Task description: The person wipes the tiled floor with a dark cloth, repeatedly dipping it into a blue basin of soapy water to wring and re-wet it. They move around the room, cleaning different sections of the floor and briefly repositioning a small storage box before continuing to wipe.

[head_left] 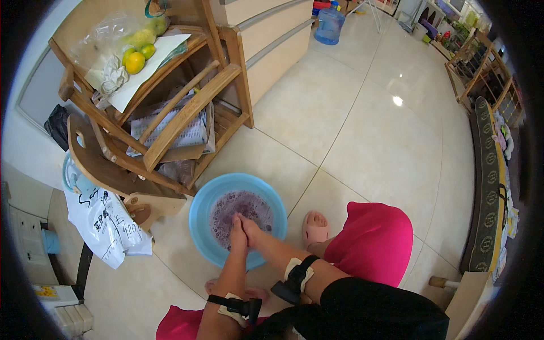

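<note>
A round light-blue basin [199, 226] stands on the floor in front of me, with foamy, purplish-grey water [226, 207] in it. Both my arms reach down into it. My left hand [238, 232] and my right hand [250, 229] are pressed against each other over the near part of the water. Their fingers look closed and point away from me. Whatever lies between the palms, if anything, is hidden. Around each forearm runs a black strap with a small device and a pale pad under it.
Left of the basin stands a wooden rack [192, 116] bearing citrus fruit [135, 62] and a plastic bag, close to the basin's rim. A white printed bag [107, 226] hangs beside it. My feet in pink slippers [315, 232] flank the basin. Far back stands a blue water jug [328, 27].
</note>
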A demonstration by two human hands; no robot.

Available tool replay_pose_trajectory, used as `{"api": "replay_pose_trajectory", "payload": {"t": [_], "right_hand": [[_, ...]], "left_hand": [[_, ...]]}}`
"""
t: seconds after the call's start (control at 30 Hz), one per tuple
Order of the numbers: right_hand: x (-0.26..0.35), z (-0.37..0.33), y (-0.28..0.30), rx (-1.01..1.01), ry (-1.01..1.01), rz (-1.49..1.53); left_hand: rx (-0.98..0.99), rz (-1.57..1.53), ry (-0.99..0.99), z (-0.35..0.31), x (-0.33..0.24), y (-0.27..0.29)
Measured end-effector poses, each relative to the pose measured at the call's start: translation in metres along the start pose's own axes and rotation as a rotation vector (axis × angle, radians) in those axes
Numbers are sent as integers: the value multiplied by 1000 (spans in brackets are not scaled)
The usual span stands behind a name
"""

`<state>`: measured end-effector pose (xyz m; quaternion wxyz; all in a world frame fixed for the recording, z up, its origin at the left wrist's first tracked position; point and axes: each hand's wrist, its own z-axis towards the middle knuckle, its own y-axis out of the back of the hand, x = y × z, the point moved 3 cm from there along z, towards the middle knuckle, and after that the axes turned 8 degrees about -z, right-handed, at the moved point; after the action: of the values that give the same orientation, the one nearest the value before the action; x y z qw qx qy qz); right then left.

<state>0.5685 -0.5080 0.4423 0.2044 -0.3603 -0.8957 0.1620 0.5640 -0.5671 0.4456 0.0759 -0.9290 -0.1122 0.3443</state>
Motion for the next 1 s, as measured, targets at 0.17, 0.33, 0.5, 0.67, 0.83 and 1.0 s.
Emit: {"api": "replay_pose_trajectory", "payload": {"t": [0.17,0.33,0.5,0.67,0.83,1.0], "right_hand": [[-17,-11,-8,59,-118,67],[-8,-11,2,56,49,-178],[19,14,17,-251,502,-1029],[46,25,36,-425,752,-1455],[57,18,23,-330,859,-1679],[74,37,3,-144,934,-1735]], "left_hand": [[78,18,-93,6,-8,4],[180,71,17,20,7,18],[212,202,-184,15,-4,33],[13,1125,-639,-19,-20,32],[37,1027,-635,-40,-39,25],[-48,955,-754,-64,-88,43]]}}
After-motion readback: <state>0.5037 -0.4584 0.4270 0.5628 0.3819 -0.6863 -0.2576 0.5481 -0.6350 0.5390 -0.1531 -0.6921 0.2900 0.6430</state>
